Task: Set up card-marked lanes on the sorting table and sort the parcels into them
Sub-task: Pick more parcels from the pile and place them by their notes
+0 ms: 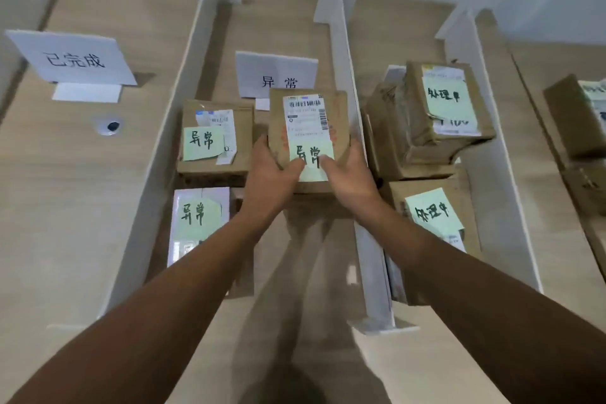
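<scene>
Mid-sort, left hand (272,170) and right hand (351,170), fingers (261,146) curled round its sides, hold the green-noted brown cardboard parcel (308,128) in the middle lane (272,20) near the white folded card (277,74); next likely setting it on the pale wooden worktop (82,207).

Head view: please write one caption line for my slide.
A brown parcel tagged 异常, held by the left hand and right hand, in the lane marked by the 异常 card.

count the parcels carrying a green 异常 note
3: the held brown box, gripped by the left hand and right hand; the brown box left of it; the white parcel nearer the camera. The arms may hide others.
</scene>
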`<state>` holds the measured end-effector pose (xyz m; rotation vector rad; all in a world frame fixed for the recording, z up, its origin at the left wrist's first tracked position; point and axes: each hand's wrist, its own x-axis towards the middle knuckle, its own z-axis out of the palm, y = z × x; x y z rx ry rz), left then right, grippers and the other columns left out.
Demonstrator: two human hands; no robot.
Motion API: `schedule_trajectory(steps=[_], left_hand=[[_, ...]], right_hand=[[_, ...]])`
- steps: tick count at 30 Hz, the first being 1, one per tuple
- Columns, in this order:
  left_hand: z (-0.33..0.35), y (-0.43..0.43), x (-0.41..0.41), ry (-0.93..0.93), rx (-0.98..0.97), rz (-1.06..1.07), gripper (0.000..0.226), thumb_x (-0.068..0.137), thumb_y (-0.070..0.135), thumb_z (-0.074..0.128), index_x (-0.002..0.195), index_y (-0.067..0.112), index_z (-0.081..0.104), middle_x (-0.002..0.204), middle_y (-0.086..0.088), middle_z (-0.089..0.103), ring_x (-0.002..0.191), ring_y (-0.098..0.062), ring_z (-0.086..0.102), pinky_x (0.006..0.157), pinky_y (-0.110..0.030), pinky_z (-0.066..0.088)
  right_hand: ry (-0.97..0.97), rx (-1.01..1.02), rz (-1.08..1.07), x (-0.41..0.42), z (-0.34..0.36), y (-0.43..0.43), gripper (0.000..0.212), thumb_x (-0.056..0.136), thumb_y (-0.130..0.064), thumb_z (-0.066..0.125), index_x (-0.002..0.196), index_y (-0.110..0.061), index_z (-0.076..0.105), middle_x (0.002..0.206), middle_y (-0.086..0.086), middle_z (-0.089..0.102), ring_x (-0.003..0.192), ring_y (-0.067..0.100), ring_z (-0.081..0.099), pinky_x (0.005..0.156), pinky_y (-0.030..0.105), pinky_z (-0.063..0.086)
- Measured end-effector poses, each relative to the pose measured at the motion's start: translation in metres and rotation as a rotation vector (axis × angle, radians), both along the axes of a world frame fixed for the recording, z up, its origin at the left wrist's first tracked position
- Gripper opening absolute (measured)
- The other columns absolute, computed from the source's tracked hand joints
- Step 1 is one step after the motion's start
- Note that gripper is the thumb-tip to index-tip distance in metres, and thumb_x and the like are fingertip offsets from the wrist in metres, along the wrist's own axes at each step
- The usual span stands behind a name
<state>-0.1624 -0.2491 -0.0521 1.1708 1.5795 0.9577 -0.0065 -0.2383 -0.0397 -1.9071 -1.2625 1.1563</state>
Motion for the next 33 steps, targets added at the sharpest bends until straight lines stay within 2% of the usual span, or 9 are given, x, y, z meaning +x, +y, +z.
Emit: schedule_trajectory(steps=[3, 7, 10, 11, 13, 15, 19, 26, 33], left_hand=[[-0.028, 0.027, -0.003, 0.039, -0.051, -0.016, 0.066, 0.089, 0.029, 0.067, 0.146, 0.024, 0.035, 0.112, 0.026, 0.056, 0.091, 0.012, 0.059, 0.06, 0.001, 0.039], [-0.058, 0.038, 0.0, 0.096, -0.074, -0.081, 0.065, 0.094, 0.029, 0.063, 0.15, 0.02, 0.03, 0.121, 0.021, 0.053, 0.106, -0.002, 0.055, 0.073, -0.013, 0.041], [-0.066, 0.035, 0.002, 0.132, -0.055, -0.067, 0.07, 0.095, 0.029, 0.064, 0.154, 0.015, 0.028, 0.123, 0.024, 0.05, 0.109, 0.009, 0.047, 0.077, 0.002, 0.036], [-0.063, 0.034, 0.003, 0.133, -0.055, -0.062, 0.07, 0.095, 0.029, 0.064, 0.153, 0.012, 0.029, 0.128, 0.021, 0.051, 0.115, 0.007, 0.047, 0.085, 0.0, 0.037], [-0.052, 0.03, 0.005, 0.205, -0.009, -0.075, 0.067, 0.096, 0.033, 0.063, 0.15, 0.008, 0.032, 0.146, 0.001, 0.05, 0.135, -0.013, 0.045, 0.108, -0.026, 0.041], [-0.03, 0.02, 0.009, 0.3, 0.101, -0.074, 0.066, 0.096, 0.038, 0.061, 0.149, 0.007, 0.036, 0.149, -0.01, 0.046, 0.141, -0.025, 0.039, 0.115, -0.042, 0.037], [0.035, -0.004, 0.038, 0.306, 0.283, -0.098, 0.06, 0.097, 0.04, 0.058, 0.148, 0.01, 0.043, 0.145, -0.006, 0.049, 0.137, -0.02, 0.042, 0.114, -0.032, 0.032], [0.14, -0.105, 0.214, 0.171, 0.408, -0.295, 0.062, 0.094, 0.054, 0.058, 0.145, 0.02, 0.047, 0.147, -0.001, 0.051, 0.133, -0.015, 0.047, 0.106, -0.029, 0.038], [0.163, -0.27, 0.461, 0.052, 0.4, -0.593, 0.057, 0.096, 0.047, 0.065, 0.142, 0.015, 0.052, 0.143, 0.001, 0.053, 0.132, -0.01, 0.047, 0.101, -0.011, 0.027]], right_hand=[[-0.061, -0.03, -0.051, -0.009, -0.023, 0.021, 0.057, 0.08, -0.045, 0.061, 0.133, -0.041, 0.043, 0.123, -0.015, 0.066, 0.107, 0.009, 0.066, 0.096, 0.043, 0.055], [-0.098, -0.034, -0.113, -0.016, -0.049, 0.031, 0.05, 0.088, -0.027, 0.061, 0.135, -0.021, 0.046, 0.128, -0.003, 0.065, 0.115, 0.015, 0.064, 0.098, 0.039, 0.053], [-0.144, -0.037, -0.106, -0.017, -0.056, 0.024, 0.051, 0.093, -0.031, 0.059, 0.139, -0.018, 0.043, 0.134, 0.0, 0.06, 0.119, 0.019, 0.061, 0.092, 0.03, 0.048], [-0.156, -0.025, -0.093, -0.016, -0.054, 0.022, 0.053, 0.094, -0.031, 0.059, 0.142, -0.017, 0.041, 0.137, 0.001, 0.058, 0.123, 0.021, 0.059, 0.095, 0.032, 0.048], [-0.192, 0.022, -0.053, -0.016, -0.043, 0.015, 0.062, 0.097, -0.033, 0.058, 0.152, -0.019, 0.035, 0.147, 0.005, 0.05, 0.134, 0.023, 0.05, 0.108, 0.038, 0.044], [-0.179, 0.124, -0.002, -0.011, -0.023, 0.003, 0.065, 0.099, -0.034, 0.056, 0.157, -0.021, 0.031, 0.154, 0.005, 0.043, 0.142, 0.018, 0.04, 0.117, 0.035, 0.035], [-0.128, 0.331, 0.016, 0.025, 0.037, -0.038, 0.063, 0.1, -0.039, 0.054, 0.157, -0.022, 0.035, 0.157, -0.005, 0.042, 0.141, 0.003, 0.038, 0.113, 0.019, 0.031], [-0.115, 0.557, -0.179, 0.207, 0.134, -0.181, 0.057, 0.1, -0.044, 0.055, 0.153, -0.027, 0.04, 0.154, -0.009, 0.043, 0.138, 0.001, 0.042, 0.107, 0.018, 0.038], [-0.25, 0.537, -0.454, 0.444, 0.162, -0.386, 0.064, 0.099, -0.052, 0.055, 0.155, -0.026, 0.038, 0.159, -0.006, 0.04, 0.141, 0.004, 0.039, 0.115, 0.03, 0.035]])
